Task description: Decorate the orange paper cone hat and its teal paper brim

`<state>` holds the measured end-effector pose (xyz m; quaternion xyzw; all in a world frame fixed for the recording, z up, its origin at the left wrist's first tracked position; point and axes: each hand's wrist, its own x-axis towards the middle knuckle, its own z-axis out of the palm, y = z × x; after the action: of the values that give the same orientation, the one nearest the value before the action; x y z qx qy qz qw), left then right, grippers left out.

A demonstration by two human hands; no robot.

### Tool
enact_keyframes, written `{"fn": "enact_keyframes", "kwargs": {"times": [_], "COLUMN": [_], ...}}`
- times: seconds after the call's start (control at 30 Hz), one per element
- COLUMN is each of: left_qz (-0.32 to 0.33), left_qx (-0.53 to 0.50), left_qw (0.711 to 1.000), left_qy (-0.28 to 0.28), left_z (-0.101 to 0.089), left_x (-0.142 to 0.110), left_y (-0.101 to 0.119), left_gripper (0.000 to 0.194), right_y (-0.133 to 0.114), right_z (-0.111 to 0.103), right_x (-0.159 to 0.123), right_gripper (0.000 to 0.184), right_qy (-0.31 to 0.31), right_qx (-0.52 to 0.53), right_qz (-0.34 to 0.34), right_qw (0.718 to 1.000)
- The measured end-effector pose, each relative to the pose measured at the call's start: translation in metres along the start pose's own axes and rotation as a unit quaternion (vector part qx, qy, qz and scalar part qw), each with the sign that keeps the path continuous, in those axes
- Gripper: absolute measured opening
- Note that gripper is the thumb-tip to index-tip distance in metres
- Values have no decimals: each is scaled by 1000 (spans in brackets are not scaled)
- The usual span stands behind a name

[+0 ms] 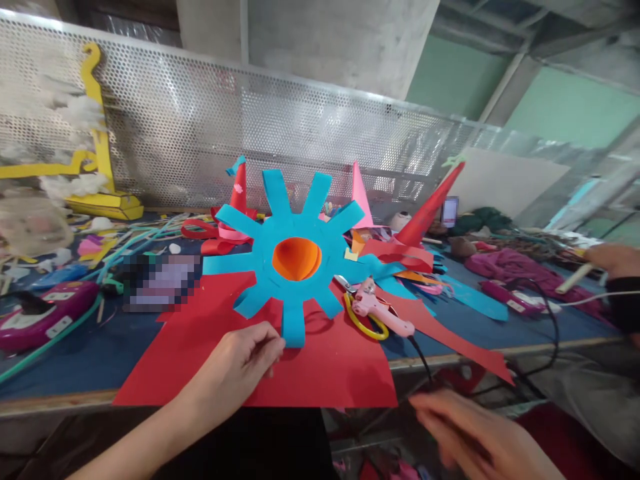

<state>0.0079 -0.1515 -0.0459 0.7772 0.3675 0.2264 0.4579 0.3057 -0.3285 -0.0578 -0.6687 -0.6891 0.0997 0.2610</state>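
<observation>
Facing the viewer, a blue ring (295, 225) is spreading its strips above a red sheet (320, 377) on the table (30, 380), an orange cone (297, 259) showing in its central hole. The left hand (253, 353) is curling its fingers at the lowest strip, meeting its edge; whether it is gripping cannot be told. The right hand (467, 427), blurred, is hovering off the table's front edge; whether it is clenched or loose cannot be told. Just right of the ring, a glue gun (384, 311) is lying across scissors (369, 329). Behind, a pink cone (361, 200) is standing between two red cones (433, 207), the right one leaning.
</observation>
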Motion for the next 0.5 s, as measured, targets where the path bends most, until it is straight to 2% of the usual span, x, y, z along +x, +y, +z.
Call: {"fn": "enact_keyframes", "kwargs": {"times": [0.1, 0.13, 0.27, 0.37, 0.5], "left_qz": [16, 13, -26, -43, -26], "left_qx": [-84, -115, -218, -275, -362], "left_qw": [996, 993, 974, 959, 932], "left_qy": [-20, -30, -54, -49, -14], "left_z": [18, 25, 59, 83, 100], "left_x": [-1, -1, 2, 14, 38], "left_y": [5, 8, 21, 28, 31], "left_gripper": [18, 15, 28, 39, 39], "right_y": [-24, -27, -25, -20, -23], "right_z": [4, 11, 40, 49, 44], "right_x": [55, 73, 127, 143, 144], "right_gripper": [18, 18, 13, 12, 17], "right_qy": [112, 127, 106, 90, 76], "right_qx": [-36, -58, -122, -107, -69], "right_qz": [-17, -19, 15, 7, -16], "right_qw": [993, 990, 987, 990, 995]}}
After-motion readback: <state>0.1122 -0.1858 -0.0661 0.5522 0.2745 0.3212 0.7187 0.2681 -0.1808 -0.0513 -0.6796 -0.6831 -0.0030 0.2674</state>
